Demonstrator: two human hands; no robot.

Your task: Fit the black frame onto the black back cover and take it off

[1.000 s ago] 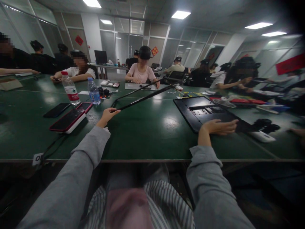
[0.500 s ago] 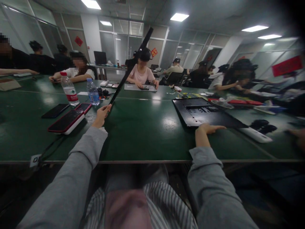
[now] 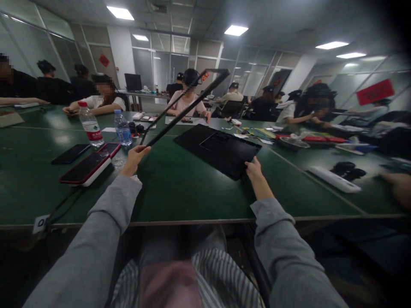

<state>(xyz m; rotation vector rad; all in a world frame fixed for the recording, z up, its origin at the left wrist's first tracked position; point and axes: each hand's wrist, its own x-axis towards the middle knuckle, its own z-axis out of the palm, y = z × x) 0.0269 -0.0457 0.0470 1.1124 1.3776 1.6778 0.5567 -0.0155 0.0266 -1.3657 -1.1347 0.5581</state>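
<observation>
A thin black rectangular frame is gripped at its lower corner by my left hand. It slants up and away to the right over the table, its long sides seen almost edge-on. With my right hand I grasp the near right corner of a flat black panel, which looks like a monitor's back cover. The panel is tilted, with a rectangular recess outlined on its upward face. Part of the frame passes in front of a person across the table. The fingertips under the panel are hidden.
On the green table, a red-rimmed device, a dark phone and two bottles, one red-capped and one blue-capped, stand left. A white bar and black objects lie right. People sit around.
The panel has come left toward the middle and turned, now showing a plainer face with a recess. The frame has swung lower to the right, so its opening shows. My right hand moved slightly left.
</observation>
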